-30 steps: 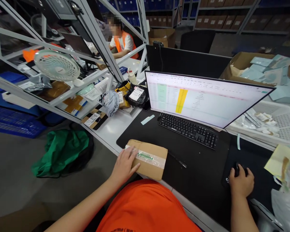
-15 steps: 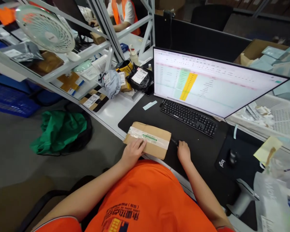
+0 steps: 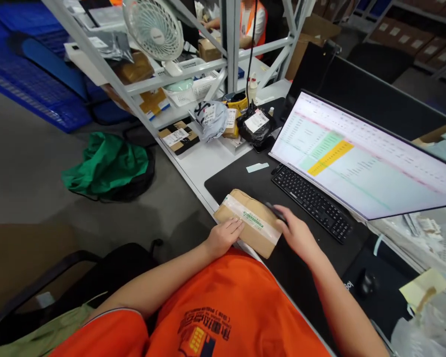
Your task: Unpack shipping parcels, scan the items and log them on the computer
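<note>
A flat brown cardboard box [image 3: 258, 243] lies at the near edge of the black desk mat, closed with a strip of clear tape that carries green print. My left hand [image 3: 225, 235] rests on its near left part, fingers stretched out on the cardboard and tape. At the box's right end, my right hand [image 3: 296, 230] is closed around a slim black tool [image 3: 275, 211] that looks like a box cutter. The tool's tip points left over the far edge of the box; whether a blade is out, I cannot tell.
Beyond the mat stand a keyboard [image 3: 314, 203] and a monitor [image 3: 360, 158]. A pale strip [image 3: 257, 167] lies on the mat. Bagged parcels [image 3: 211, 121] sit at the back left, beneath a shelf with a fan [image 3: 154, 34]. A mouse [image 3: 367, 282] lies to the right.
My right hand has lifted the black tool from the mat and brought it left over the box's right end. My left hand stays on the box. The view has turned left.
</note>
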{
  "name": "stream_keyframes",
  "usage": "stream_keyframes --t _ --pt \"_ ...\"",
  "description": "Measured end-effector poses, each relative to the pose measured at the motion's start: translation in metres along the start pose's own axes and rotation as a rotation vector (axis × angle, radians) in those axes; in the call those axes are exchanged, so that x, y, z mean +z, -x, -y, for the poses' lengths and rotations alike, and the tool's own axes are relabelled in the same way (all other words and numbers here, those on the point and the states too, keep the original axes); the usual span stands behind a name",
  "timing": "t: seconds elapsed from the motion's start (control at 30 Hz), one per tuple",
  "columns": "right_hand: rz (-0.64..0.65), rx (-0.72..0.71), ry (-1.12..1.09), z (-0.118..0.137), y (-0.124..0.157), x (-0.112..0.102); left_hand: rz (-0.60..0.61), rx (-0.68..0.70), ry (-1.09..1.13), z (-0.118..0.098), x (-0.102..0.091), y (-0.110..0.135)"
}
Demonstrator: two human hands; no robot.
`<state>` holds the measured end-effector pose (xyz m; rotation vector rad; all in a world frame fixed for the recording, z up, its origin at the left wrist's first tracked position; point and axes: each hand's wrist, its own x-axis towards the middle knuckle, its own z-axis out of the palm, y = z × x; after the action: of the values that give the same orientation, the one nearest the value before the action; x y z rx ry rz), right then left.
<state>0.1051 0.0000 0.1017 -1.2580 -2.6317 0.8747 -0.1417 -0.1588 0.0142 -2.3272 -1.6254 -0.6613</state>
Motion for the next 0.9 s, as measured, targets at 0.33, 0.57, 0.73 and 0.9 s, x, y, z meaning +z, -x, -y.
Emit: stream_keyframes --t 0.33,0.57,0.73,0.9 --pt "0.342 -0.110 0.451 0.123 -0.071 0.009 0.210 -0.080 0.146 0.001 -0.001 0.005" --pt "0.449 -0.018 0.580 0.099 -0.026 -0.026 0.245 -0.096 0.154 0.003 -0.007 0.002" --pt "0.447 0.113 0.641 0.052 0.033 -0.043 0.327 -0.138 0.079 0.000 -0.013 -0.013" --pt "0.370 0.203 0.618 0.014 0.075 -0.048 0.396 -0.259 0.042 -0.007 -0.024 -0.037"
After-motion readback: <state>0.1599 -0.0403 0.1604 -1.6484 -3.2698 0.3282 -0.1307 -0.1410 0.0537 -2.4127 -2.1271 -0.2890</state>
